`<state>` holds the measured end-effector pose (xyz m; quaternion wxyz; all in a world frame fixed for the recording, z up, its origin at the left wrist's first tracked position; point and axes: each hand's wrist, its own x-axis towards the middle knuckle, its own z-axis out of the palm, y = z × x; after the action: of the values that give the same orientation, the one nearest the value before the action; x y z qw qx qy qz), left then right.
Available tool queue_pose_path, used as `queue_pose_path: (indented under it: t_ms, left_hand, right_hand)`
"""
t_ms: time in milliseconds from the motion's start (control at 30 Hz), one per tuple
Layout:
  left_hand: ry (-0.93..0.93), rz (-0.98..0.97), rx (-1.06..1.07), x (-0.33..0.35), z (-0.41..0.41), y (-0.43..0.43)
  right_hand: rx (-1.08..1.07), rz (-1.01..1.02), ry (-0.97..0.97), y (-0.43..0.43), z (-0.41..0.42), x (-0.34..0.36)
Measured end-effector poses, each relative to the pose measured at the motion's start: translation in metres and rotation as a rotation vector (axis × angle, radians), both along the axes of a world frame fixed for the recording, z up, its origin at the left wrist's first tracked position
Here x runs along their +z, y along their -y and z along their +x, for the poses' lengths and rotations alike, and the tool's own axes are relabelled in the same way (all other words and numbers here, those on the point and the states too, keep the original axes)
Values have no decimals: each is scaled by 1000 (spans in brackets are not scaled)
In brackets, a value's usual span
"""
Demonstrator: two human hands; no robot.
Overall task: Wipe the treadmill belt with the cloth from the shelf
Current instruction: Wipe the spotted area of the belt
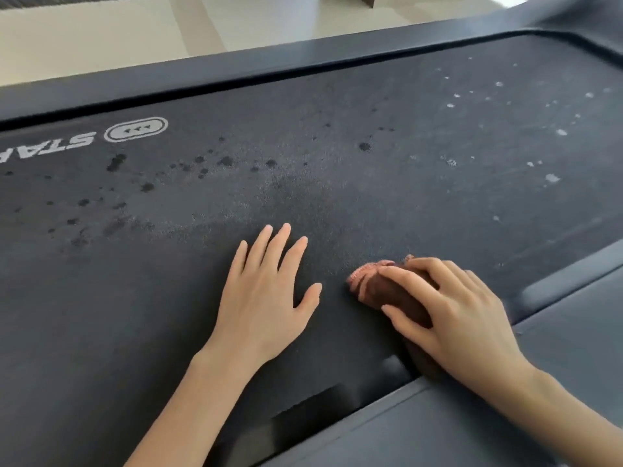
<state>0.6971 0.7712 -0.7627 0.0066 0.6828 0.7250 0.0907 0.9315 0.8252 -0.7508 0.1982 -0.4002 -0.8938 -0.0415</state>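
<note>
head view: right hand (462,318) grips cloth (387,291) beside flat left hand (266,294).

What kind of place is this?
Likely a home or gym workout spot, indoors: a treadmill belt with a printed logo fills the view, and pale glossy floor lies beyond its side rail.

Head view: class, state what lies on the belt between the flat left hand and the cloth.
Nothing but bare treadmill belt: the head view shows a narrow dark strip between the left hand and the cloth, which the right hand grips.
</note>
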Motion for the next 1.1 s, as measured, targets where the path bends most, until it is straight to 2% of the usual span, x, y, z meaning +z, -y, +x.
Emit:
queue_pose_path:
  t_ms: [200,300,400,500,633,733,800,900,1100]
  left_hand:
    - [10,-8,-3,-12,41,-24]
    - [1,5,-13,-12,39,-23]
    - [7,8,-14,-12,40,-24]
    - [0,8,-17,-14,39,-24]
    - [12,34,-19,-15,39,-24]
    - [34,45,-12,-16,39,-24]
    - [46,49,-8,-16,39,-24]
    - [65,55,-3,-15,40,-24]
    - [92,45,6,-13,42,-25]
  right_hand:
    - [-137,-50,-95,-65,-21,-1]
    - [-291,-82,-53,-140,-31,5]
    - [-356,-150,20,-193,-45,11]
    - [-355,-122,23,-186,-46,7]
    - [-150,-21,-14,-106,-29,3]
    - [-28,-6,-6,-40,-10,2]
    - [-5,-30,-29,-27,-3,2]
    - [-48,-90,-60,-60,-10,5]
    - [-205,-80,-43,-167,-46,6]
